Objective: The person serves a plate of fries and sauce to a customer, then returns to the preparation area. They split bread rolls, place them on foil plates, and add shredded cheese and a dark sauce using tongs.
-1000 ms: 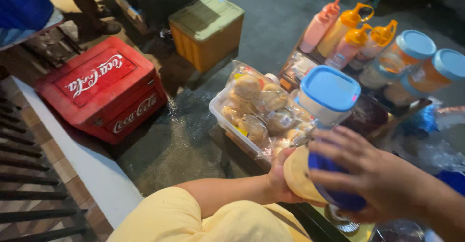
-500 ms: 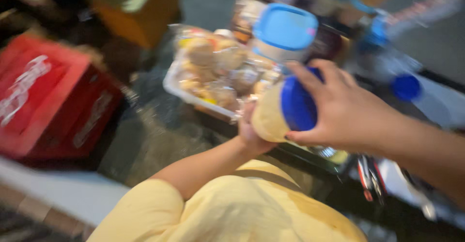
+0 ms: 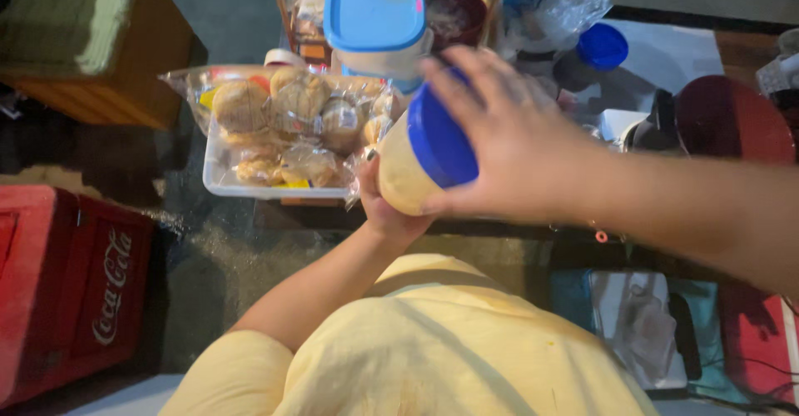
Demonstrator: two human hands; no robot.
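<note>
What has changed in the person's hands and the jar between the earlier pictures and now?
The jar has been raised and tipped sideways, cap to the right. The right hand still wraps its blue lid; the left hand still holds it from below. The camera swung downward. The tray of wrapped buns and the blue-lidded tub stayed put.

My hands, seen from above. L arm, bare to the yellow sleeve, rises from bottom centre, wrist bent back; L hand [image 3: 391, 212] cups from below, mostly hidden. R forearm enters from right edge, roughly level; R hand [image 3: 508, 141] arches over the top, fingers [image 3: 454, 71] spread and curled in a grip.
</note>
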